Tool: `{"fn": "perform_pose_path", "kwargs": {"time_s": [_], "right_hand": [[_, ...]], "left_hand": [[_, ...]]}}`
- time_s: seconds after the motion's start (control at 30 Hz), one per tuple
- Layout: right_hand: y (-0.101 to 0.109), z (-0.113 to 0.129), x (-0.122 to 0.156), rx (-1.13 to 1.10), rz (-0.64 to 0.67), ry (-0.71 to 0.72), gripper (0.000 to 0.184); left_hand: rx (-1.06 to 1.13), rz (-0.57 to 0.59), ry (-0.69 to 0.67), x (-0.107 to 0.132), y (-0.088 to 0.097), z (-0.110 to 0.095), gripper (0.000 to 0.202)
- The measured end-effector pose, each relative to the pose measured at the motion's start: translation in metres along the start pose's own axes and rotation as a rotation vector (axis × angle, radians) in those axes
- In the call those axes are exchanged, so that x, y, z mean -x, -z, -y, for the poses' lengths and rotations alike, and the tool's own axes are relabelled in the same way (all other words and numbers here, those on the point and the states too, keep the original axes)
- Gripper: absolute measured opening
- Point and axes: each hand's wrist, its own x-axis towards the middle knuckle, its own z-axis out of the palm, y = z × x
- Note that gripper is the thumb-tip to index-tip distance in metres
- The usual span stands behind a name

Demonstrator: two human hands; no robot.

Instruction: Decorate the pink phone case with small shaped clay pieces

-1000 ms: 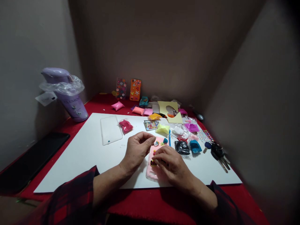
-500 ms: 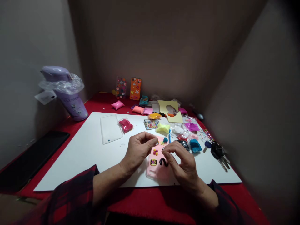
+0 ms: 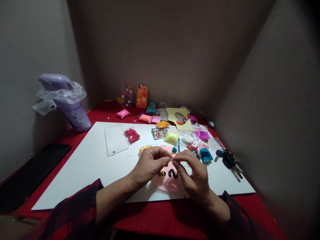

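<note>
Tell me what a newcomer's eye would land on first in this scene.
First, the left hand and right hand, fingertips meeting over a pink phone case with small clay shapes stuck on it, near the front edge of the white board. Next, the bright clay packets scattered behind and to the right. Last, the lilac jug wrapped in plastic, far left on the red cloth.

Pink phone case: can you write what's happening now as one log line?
left hand: pinching tiny piece | right hand: pinching same piece, fingertips meeting | pink phone case: flat on white board, under hands | keys: right
</note>
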Motion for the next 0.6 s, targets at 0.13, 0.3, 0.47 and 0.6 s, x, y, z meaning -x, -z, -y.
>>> {"fn": "perform_pose_path", "kwargs": {"time_s": [0.13,0.3,0.47,0.6], "right_hand": [[-0.0004,0.0005,-0.0008,-0.005,-0.017,0.030,0.015],[-0.0008,0.0008,-0.0021,0.015,-0.042,0.018,0.014],[-0.0020,0.0000,-0.0009,0.025,-0.044,0.003,0.016],[-0.0041,-0.0042,0.0015,0.027,-0.043,0.045,0.018]], "left_hand": [[0.018,0.008,0.044,-0.0003,-0.0010,-0.0004,0.028],[0.077,0.065,0.124,-0.0020,-0.0007,0.0005,0.034],[0.017,0.091,0.136,-0.0007,-0.0009,0.0009,0.036],[-0.012,0.108,0.165,0.0005,-0.0011,0.0024,0.037]]}}
